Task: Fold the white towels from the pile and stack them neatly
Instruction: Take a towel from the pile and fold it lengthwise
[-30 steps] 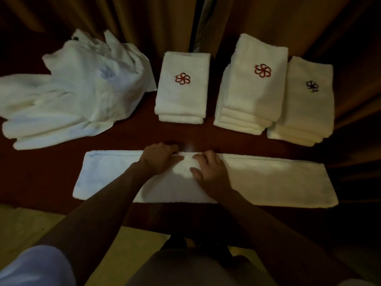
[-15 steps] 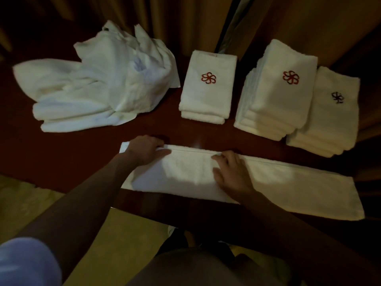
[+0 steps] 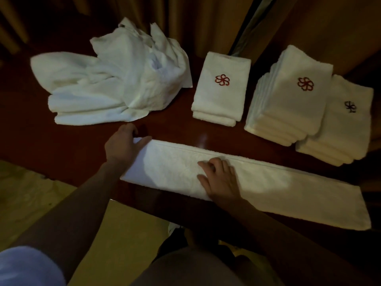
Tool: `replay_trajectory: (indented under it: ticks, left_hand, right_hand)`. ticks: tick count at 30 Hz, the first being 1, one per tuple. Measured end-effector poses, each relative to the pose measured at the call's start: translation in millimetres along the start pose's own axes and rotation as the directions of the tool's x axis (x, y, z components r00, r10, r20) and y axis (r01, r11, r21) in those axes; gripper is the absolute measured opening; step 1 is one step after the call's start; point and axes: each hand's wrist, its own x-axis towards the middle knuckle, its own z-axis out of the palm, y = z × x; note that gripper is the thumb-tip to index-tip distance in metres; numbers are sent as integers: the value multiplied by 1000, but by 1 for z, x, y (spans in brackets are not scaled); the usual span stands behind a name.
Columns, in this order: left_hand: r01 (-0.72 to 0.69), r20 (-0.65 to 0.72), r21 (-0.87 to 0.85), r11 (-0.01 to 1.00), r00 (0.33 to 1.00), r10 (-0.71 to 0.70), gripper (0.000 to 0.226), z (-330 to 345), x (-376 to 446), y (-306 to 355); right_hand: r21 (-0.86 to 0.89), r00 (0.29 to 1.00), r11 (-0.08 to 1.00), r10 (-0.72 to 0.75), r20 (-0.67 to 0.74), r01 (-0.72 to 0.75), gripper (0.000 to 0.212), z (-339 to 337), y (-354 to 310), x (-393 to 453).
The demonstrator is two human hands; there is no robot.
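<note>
Lying lengthwise left to right, folded towel (image 3: 278,188) under both hands.

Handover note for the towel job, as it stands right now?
Left hand: grips the left end of the long folded towel.
Right hand: flat, pressing its middle.
Towel lies as a narrow strip along the table's front edge.
Done: three folded stacks at back right.
Left: fold this strip crosswise, stack it, then work through the unfolded pile at back left.

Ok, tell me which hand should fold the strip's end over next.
Probably left. The left hand already holds the folded towel at its left end, while the right hand presses its middle.
</note>
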Motion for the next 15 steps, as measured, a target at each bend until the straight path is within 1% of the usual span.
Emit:
replay_trajectory:
  ticks: [2,6,7,9,11,12,15]
  left_hand:
    - [112,-9,32,993,994,-112,54,3,-9,0]
    - [214,21,97,972,976,-217,67,11,-40,-1]
    - [240,63,120,963,967,-248,69,11,-43,-2]
    - [264,192,124,957,939,-284,72,4,-42,-4]
    - [250,306,16,968,921,-243,68,-4,-41,-10]
    - [238,333,-60,969,920,-206,64,-7,-44,-15]
    - [208,336,-221,953,934,-126,49,-10,-57,-24]
  right_hand:
    - [-51,999,999,17,-37,-18,46,4,-5,-2]
    - [-124,995,990,57,-84,-67,49,14,-14,-5]
    - [-140,994,988,56,-90,-69,49,16,-14,-5]
    - [-161,994,985,54,-94,-69,48,17,-14,-5]
    - [-172,992,983,45,-118,-65,47,17,-15,-5]
    - [-174,991,983,41,-130,-63,47,17,-15,-6]
    - [-161,988,985,39,-149,-63,46,17,-16,-5]
